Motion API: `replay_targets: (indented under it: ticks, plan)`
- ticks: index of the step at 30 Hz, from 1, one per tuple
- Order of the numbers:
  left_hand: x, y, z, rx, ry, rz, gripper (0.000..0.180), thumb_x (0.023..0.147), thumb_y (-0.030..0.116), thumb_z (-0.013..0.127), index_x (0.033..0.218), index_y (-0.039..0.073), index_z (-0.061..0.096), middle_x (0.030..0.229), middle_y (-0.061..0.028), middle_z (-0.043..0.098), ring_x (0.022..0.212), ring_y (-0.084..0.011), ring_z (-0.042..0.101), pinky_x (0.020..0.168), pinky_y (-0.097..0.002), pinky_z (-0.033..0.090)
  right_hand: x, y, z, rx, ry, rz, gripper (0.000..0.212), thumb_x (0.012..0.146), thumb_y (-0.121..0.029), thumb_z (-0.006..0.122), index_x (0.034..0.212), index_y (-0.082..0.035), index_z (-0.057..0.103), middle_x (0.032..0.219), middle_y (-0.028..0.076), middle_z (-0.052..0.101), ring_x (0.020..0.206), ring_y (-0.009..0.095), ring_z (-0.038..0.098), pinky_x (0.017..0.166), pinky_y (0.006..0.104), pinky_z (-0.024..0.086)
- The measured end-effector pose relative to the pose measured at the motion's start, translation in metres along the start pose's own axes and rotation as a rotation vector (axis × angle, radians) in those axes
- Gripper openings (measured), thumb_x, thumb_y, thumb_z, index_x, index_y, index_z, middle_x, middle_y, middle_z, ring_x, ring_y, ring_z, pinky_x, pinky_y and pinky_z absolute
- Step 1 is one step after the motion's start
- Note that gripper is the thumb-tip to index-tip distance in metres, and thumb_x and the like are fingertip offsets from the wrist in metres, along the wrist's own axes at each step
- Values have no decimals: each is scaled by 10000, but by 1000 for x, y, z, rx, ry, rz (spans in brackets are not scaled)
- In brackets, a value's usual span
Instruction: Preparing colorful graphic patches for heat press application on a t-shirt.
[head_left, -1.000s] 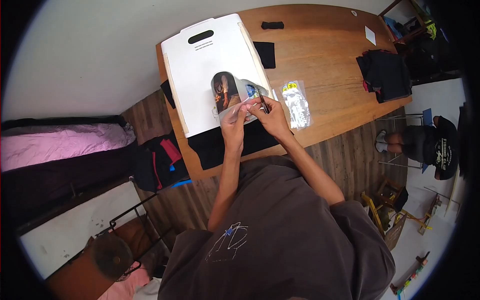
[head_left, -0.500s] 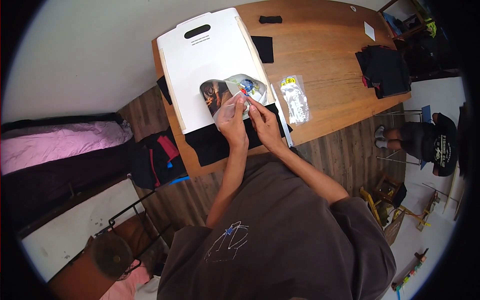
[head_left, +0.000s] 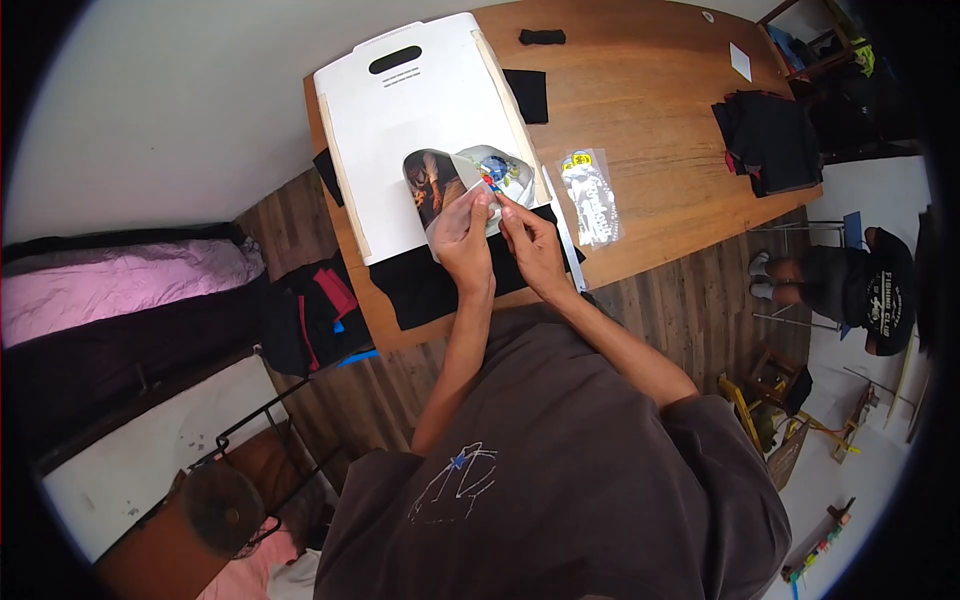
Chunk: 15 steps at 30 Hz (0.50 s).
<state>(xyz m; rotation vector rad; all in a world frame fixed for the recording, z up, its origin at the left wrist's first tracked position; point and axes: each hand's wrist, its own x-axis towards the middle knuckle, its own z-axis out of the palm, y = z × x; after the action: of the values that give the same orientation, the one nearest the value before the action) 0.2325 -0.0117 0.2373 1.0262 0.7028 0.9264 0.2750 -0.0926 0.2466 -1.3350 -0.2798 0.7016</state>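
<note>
My left hand (head_left: pixel 466 248) is closed, thumb uppermost, on the near edge of a bent sheet of printed film (head_left: pixel 432 185). A dark picture with orange covers the film's left part; a blue, green and red design shows on its pale right part. My right hand (head_left: pixel 535 250) pinches the same sheet beside the left thumb, fingertips close together. Both hands are over the near end of a white board (head_left: pixel 410 120) with an oval slot and tape along its sides. Under that board lies black cloth (head_left: pixel 425 298), sticking out toward me.
A clear film with white and yellow print (head_left: pixel 592 200) lies right of the board, beside a narrow white strip (head_left: pixel 563 232). Folded dark clothes (head_left: pixel 768 140) are stacked at the wooden table's right end. A small black roll (head_left: pixel 541 37) lies farther back. Another person (head_left: pixel 850 285) is at far right.
The sheet's left part has tilted slightly upward and away from me. Both hands keep their grip in nearly the same place.
</note>
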Motion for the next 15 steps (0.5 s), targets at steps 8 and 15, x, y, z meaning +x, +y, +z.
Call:
replay_targets:
  ticks: [8, 15]
  plan:
    - [-1, 1, -2, 21, 19, -13, 203, 917, 29, 679, 1078, -92, 653, 991, -136, 713, 875, -155, 685, 757, -243, 543, 1, 8, -2, -53, -6, -10, 342, 1021, -229, 563, 1289, -25, 626, 771, -64, 528, 639, 17, 365, 543, 189, 310]
    - [-1, -3, -6, 28, 54, -31, 262, 924, 72, 685, 1098, -115, 628, 956, -131, 708, 843, -135, 657, 730, -234, 517, 2, -2, 4, -102, 25, 31, 322, 1010, -204, 579, 1265, -18, 642, 739, -54, 533, 653, 18, 401, 542, 186, 318]
